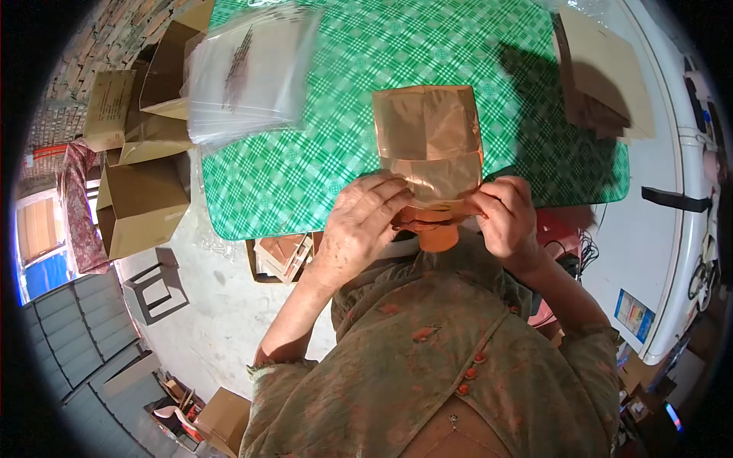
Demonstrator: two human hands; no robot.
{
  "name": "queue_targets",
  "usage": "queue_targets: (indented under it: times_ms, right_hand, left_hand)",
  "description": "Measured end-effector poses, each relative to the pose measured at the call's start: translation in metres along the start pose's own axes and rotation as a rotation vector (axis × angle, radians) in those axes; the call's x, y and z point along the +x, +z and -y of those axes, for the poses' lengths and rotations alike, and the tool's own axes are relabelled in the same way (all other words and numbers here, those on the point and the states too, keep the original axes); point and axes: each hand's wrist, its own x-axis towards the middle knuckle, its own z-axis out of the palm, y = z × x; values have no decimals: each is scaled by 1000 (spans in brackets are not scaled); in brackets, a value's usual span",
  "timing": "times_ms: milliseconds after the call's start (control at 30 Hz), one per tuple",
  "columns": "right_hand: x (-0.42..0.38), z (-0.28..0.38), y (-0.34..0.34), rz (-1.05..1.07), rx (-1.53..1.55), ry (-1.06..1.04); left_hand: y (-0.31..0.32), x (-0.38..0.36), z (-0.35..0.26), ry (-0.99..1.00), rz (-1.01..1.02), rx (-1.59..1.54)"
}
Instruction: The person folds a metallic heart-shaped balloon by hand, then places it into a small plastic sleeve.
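Note:
A shiny copper-coloured sheet or bag (429,126) stretches over the front edge of the green checked tablecloth (343,107), with a fold across its middle. My left hand (365,221) pinches its near left edge, and my right hand (504,214) pinches its near right edge. Between my hands the near end is bunched or folded, with dark lines across it. Just below hangs an orange piece (439,238); whether it belongs to the sheet I cannot tell.
Clear plastic bags (252,76) lie at the table's left. Brown sheets (599,72) are stacked at the right, beside a white appliance (657,252). Open cardboard boxes (143,202) stand at the left. A box of flat pieces (282,256) sits below the table edge.

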Motion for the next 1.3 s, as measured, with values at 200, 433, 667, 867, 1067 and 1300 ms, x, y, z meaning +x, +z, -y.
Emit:
queue_targets:
  times_ms: [200, 433, 667, 867, 1067, 1300]
  right_hand:
    - [8, 5, -4, 42, 28, 103]
    - [18, 8, -3, 49, 54, 199]
    - [24, 7, -1, 72, 12, 228]
    - [34, 10, 1, 141, -91, 321]
    - [38, 8, 4, 142, -185, 304]
    - [39, 8, 2, 174, -204, 293]
  left_hand:
    - [-4, 3, 0, -100, 3, 48]
    - [-6, 9, -1, -167, -24, 36]
    - [-5, 14, 0, -217, -83, 37]
    - [3, 22, 3, -253, -148, 105]
    - [7, 26, 9, -230, -142, 160]
    - [-2, 24, 7, -219, -105, 94]
